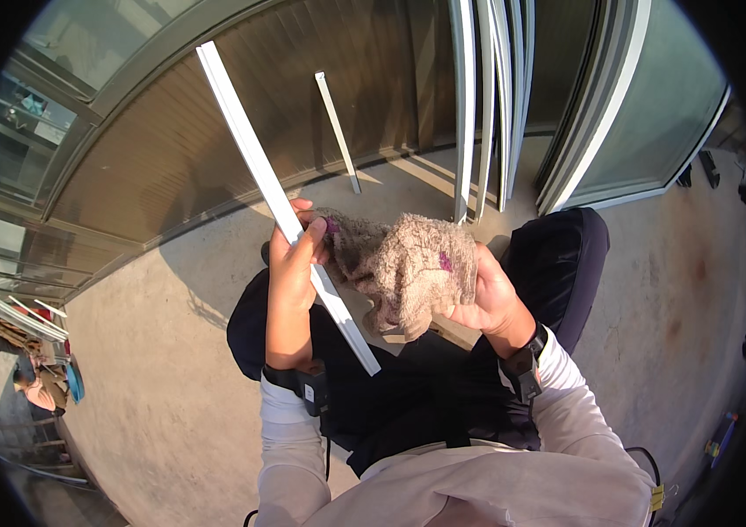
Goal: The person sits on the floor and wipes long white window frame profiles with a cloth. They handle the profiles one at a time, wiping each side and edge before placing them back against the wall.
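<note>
A long white profile strip (254,155) slants across the view, from the upper left down to above my lap. Around its lower half my left hand (297,257) is closed, thumb on top, with one end of a crumpled, stained beige terry cloth (422,270) also between its fingers. The cloth spans the gap between both hands and has purple patches. My right hand (494,293) grips its right edge. Whether the cloth touches the strip is hard to tell behind the left fingers.
Further white strips (465,118) lean upright against a brown ribbed panel (373,79), with a shorter strip (338,135) left of them. A framed glass panel (649,118) stands at the right. Another person (40,392) is low at the far left, near stacked strips (30,319).
</note>
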Demonstrator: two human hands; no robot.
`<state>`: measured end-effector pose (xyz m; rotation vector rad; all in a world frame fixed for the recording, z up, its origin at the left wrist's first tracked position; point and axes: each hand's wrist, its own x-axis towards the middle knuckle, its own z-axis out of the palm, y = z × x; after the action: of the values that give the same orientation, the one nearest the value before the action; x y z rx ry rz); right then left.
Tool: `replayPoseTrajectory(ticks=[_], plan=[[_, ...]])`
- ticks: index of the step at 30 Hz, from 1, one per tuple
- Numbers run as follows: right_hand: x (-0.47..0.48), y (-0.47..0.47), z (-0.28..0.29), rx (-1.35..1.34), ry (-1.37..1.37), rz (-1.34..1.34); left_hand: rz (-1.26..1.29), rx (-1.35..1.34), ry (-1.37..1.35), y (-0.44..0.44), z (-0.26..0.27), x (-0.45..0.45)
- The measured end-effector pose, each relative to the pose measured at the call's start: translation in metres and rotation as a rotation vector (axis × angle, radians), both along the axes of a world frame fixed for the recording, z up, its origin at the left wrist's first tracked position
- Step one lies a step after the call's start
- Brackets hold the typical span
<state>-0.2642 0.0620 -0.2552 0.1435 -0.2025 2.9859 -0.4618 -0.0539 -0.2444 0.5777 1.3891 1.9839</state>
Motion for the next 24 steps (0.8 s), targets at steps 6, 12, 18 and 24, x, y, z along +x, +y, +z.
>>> replayPoseTrajectory(ticks=[6,12,18,24], plan=[[0.006,0.002,0.023,0.445,0.140,-0.300,-0.241,-0.023,-0.104,-0.007,0.001,0.008],[-0.002,0.012,0.024,0.457,0.049,-0.596,-0.470,0.015,-0.157,-0.016,-0.001,0.014],[-0.015,0.023,0.037,0.210,0.312,-0.431,-0.320,-0.131,0.072,-0.024,-0.005,0.015],[-0.021,0.009,0.040,0.592,-0.061,-0.613,-0.658,0.244,-0.226,-0.035,-0.006,0.019]])
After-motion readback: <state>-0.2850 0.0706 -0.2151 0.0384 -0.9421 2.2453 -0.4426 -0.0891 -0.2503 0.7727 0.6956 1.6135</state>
